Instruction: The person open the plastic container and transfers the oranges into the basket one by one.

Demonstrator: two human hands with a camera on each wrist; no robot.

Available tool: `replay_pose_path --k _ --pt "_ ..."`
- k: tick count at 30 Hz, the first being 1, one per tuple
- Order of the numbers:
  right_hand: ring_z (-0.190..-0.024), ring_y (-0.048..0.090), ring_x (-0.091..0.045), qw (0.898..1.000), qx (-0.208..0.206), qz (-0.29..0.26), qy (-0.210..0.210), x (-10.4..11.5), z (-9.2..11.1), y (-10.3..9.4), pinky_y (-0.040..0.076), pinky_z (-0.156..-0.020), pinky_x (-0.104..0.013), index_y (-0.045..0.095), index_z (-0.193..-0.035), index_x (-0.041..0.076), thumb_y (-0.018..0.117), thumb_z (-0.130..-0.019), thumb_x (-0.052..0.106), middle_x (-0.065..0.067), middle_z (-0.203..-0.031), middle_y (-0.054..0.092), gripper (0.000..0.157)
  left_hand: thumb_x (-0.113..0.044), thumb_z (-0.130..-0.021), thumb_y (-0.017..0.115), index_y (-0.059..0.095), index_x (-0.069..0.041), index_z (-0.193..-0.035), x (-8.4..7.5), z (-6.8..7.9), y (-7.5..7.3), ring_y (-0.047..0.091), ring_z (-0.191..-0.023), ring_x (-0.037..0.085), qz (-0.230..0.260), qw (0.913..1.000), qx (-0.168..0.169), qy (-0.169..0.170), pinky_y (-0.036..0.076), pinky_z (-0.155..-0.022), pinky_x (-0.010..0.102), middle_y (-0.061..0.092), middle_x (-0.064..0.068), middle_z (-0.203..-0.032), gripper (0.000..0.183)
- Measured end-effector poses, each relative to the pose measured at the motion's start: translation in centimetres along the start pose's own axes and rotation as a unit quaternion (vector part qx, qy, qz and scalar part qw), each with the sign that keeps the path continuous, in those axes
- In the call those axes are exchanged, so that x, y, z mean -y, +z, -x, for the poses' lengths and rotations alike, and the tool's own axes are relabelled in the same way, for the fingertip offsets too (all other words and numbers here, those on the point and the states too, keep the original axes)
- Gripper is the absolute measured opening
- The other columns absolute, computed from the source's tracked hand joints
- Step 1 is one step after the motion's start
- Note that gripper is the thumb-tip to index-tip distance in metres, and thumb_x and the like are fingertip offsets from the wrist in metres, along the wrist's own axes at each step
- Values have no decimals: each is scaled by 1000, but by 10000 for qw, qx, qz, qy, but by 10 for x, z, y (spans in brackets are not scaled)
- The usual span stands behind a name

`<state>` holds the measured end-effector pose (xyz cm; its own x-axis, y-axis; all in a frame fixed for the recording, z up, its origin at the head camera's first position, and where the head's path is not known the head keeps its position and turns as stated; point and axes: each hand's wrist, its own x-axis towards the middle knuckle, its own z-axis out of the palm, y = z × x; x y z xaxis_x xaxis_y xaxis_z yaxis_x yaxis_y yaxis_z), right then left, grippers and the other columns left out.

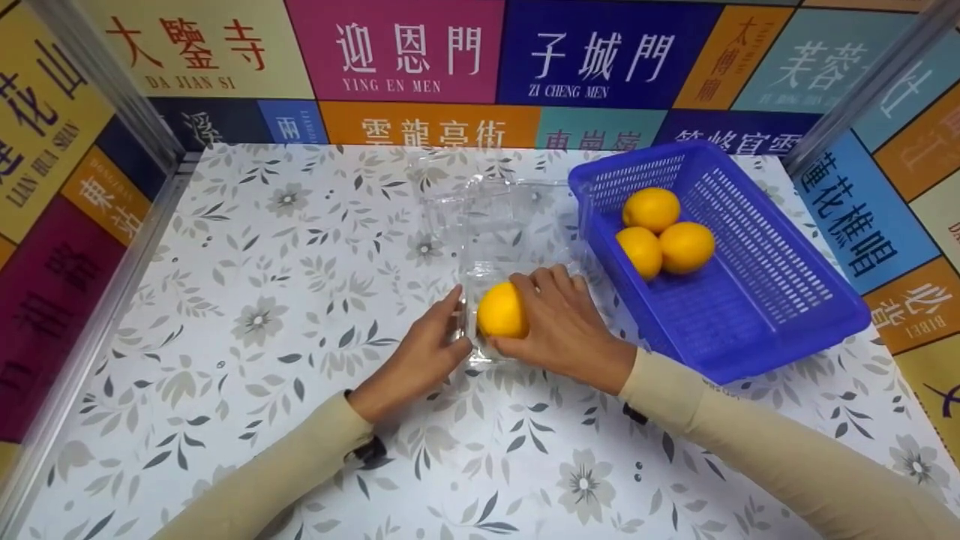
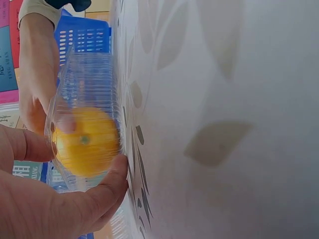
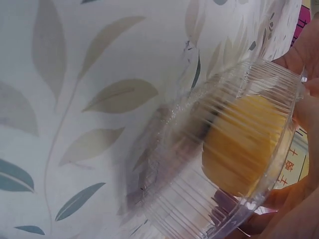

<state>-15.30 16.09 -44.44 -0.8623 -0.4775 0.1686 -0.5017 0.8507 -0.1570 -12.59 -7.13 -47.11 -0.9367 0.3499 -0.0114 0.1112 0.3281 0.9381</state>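
Observation:
My right hand (image 1: 562, 322) grips an orange (image 1: 501, 311), fingers over its far side and thumb at the near side. The fruit sits low inside a clear ribbed plastic box (image 2: 89, 69), seen through the wall in both wrist views. My left hand (image 1: 427, 341) lies along the box's left side. Its fingers are nearly straight against the wall near the table, and its thumb is by the rim in the left wrist view. Through the ribbed wall the orange (image 3: 244, 144) looks blurred, with part of my right hand beside it.
A blue-purple basket (image 1: 757, 330) with three oranges (image 1: 688, 247) stands to the right. Clear plastic (image 1: 457, 202), hard to make out, lies behind the box. A flower-patterned cloth (image 1: 247, 390) covers the table, and printed panels (image 1: 405, 52) rise behind it.

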Motion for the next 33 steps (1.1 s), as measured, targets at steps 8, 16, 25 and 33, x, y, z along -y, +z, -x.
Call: replay_pose_path --k 8,16,25,33 --pt "-113 51 -38 10000 12 40 29 2 0 4 43 -92 -50 58 -140 5 77 -89 67 -18 -119 63 82 -2 -98 60 20 9 -171 -4 -1 0 58 -144 40 59 10000 48 15 48 -121 49 50 28 -161 84" --pt "-115 49 -36 9998 51 -199 28 1 -1 2 44 -95 -49 60 -139 6 78 -88 60 -16 -123 62 77 -2 -99 60 19 10 -171 -2 -1 1 59 -142 40 59 10000 38 22 50 -119 50 53 27 -157 84" --pt "-118 50 -36 9986 -226 -469 -100 -1 1 -8 47 -97 -49 61 -141 4 80 -87 53 -16 -128 62 75 -1 -98 61 19 10 -171 0 0 2 59 -142 43 28 10000 -32 60 49 -120 52 52 29 -159 84" --pt "-118 51 -36 9973 -429 -580 -158 -2 -1 -20 46 -102 -51 61 -144 2 81 -85 48 -17 -127 62 78 -3 -98 60 20 9 -171 -1 -1 1 59 -143 40 5 10000 10 -12 48 -120 50 51 28 -161 85"
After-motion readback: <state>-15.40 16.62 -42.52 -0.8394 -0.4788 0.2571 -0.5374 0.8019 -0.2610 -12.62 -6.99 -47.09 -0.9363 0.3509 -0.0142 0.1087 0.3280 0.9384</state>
